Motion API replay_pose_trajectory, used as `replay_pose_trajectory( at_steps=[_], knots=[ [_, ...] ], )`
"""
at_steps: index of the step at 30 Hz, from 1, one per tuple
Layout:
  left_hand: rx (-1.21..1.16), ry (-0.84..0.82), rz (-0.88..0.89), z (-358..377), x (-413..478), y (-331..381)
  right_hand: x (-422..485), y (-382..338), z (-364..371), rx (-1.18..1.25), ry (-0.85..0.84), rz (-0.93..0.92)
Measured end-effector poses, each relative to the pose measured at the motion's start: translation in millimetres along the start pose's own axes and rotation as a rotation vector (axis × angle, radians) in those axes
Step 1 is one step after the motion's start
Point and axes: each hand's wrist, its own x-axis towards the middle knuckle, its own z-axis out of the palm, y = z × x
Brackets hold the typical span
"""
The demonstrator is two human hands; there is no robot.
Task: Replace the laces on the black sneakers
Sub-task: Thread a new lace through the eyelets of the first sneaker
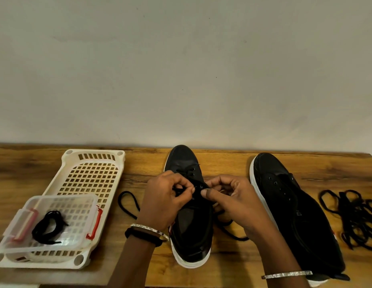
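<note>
Two black sneakers with white soles stand on the wooden table, toes toward the wall. The middle sneaker (188, 225) has a black lace (128, 206) threaded through its front eyelets, one end looping out to the left on the table. My left hand (163, 202) pinches the lace over the eyelets. My right hand (237, 200) grips the sneaker's right eyelet edge, thumb beside an eyelet; another lace end trails below it. The right sneaker (293, 213) has bare eyelets and no lace.
A white perforated tray (91, 173) lies at the left, holding a clear plastic box (16, 240) with red clips and a coiled black lace (47, 227) inside. A heap of loose black laces (355, 215) lies at the far right. The wall runs close behind the table.
</note>
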Motion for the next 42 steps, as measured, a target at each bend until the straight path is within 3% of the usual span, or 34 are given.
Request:
replay_pose_trajectory(
  at_steps=[20, 26, 31, 33, 38, 40, 42],
  knots=[
    [-0.018, 0.034, 0.053, 0, 0, 1, -3, -4, -1, -0.089, -0.078, -0.118],
    [-0.054, 0.064, 0.004, 1, -2, 3, 3, 6, 11, -0.01, 0.037, -0.107],
    [-0.081, 0.041, -0.007, -1, -1, -3, 5, 11, 20, -0.081, 0.102, -0.12],
    [-0.057, 0.022, 0.022, -3, -1, -10, 4, 10, 24, 0.098, 0.152, -0.068],
    [-0.051, 0.033, 0.038, -9, -1, -19, 1, -10, 11, 1.078, 0.099, 0.026],
    [-0.048, 0.04, 0.031, -10, -2, -19, 1, -10, 4, 1.175, 0.095, 0.033],
    [-0.055, 0.045, 0.013, -10, -2, -19, 1, -9, -1, 1.028, 0.131, 0.02]
  ],
)
